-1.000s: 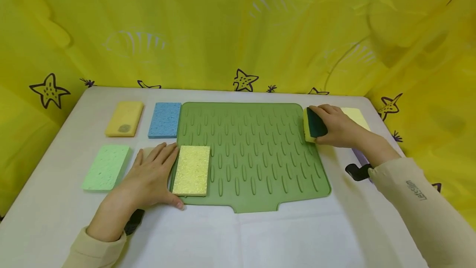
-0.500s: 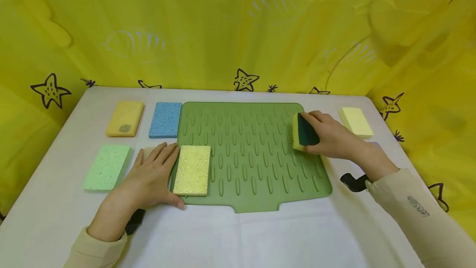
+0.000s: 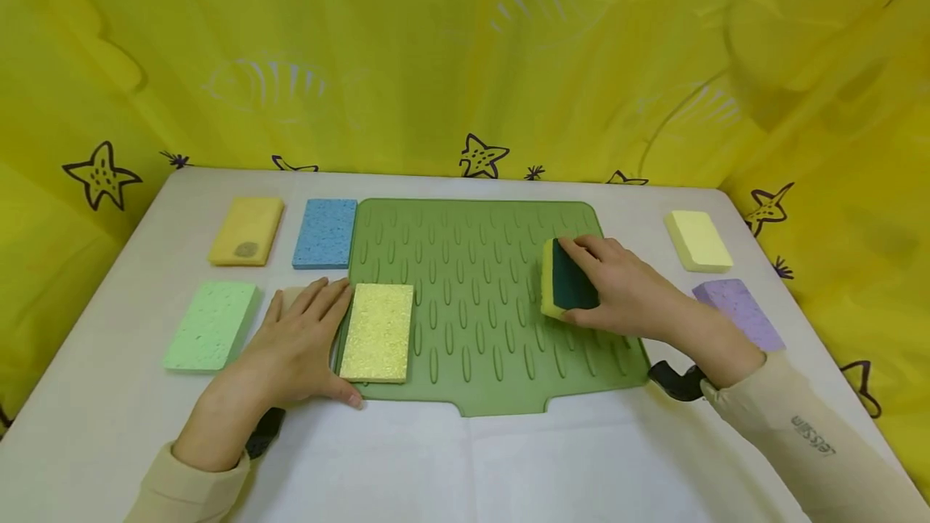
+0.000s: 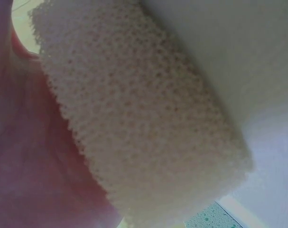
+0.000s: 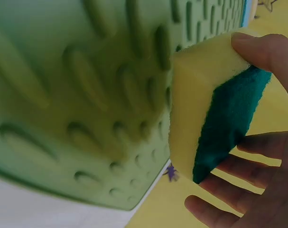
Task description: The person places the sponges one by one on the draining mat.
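Observation:
My right hand [image 3: 617,285] pinches a yellow scrub sponge [image 5: 191,109] with a dark green scouring side, thumb at one end and fingers at the other. It is held on edge over the right half of the green ribbed mat [image 3: 479,305]; whether it touches the mat I cannot tell. My left hand [image 3: 294,349] lies with fingers extended over a pale porous sponge [image 4: 148,114] beside the mat's left edge. Most of that sponge is hidden from the head view. A flat yellow sponge [image 3: 378,333] lies on the mat near the left thumb.
On the white table, a tan sponge [image 3: 247,231], a blue sponge [image 3: 324,234] and a light green sponge [image 3: 212,325] lie left of the mat. To its right are a pale yellow sponge [image 3: 699,240] and a purple sponge [image 3: 739,311]. A yellow curtain [image 3: 407,55] hangs behind.
My right hand has carried the scrub sponge leftward and nearer from the mat's right edge, uncovering the pale yellow and purple sponges. The left hand has stayed in place.

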Demonstrator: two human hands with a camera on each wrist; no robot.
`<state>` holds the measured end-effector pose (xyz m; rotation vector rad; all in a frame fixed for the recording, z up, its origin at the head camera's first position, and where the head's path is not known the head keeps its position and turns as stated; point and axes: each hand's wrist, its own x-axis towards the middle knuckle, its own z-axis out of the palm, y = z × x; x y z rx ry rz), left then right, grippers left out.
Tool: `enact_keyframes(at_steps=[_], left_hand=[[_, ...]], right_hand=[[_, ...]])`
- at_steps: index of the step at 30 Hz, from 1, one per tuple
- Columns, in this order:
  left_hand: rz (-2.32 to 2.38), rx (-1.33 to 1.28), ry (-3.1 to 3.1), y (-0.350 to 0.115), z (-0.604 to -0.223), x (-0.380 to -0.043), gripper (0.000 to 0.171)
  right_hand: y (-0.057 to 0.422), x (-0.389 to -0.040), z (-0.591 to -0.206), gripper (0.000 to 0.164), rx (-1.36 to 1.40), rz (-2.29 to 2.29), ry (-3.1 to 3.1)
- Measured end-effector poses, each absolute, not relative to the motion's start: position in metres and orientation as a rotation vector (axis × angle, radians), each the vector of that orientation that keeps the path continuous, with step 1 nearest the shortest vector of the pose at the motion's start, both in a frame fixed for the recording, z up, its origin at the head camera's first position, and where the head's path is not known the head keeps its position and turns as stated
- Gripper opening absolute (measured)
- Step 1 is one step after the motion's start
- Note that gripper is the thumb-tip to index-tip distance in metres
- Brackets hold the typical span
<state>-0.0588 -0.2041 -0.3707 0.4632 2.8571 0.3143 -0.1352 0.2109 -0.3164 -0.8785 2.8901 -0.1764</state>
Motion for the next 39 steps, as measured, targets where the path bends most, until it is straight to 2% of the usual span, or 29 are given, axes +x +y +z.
enact_keyframes(at_steps=[19, 39], left_hand=[[0.311, 0.474, 2.867, -0.202, -0.368, -0.059, 0.148], [0.306, 0.469, 2.864, -0.202, -0.367, -0.059, 0.148]], right_hand=[[0.185, -0.111, -0.317, 0.103, -1.018, -0.194, 2.906], [0.159, -0.103, -0.329, 0.104, -1.033, -0.28, 2.872]])
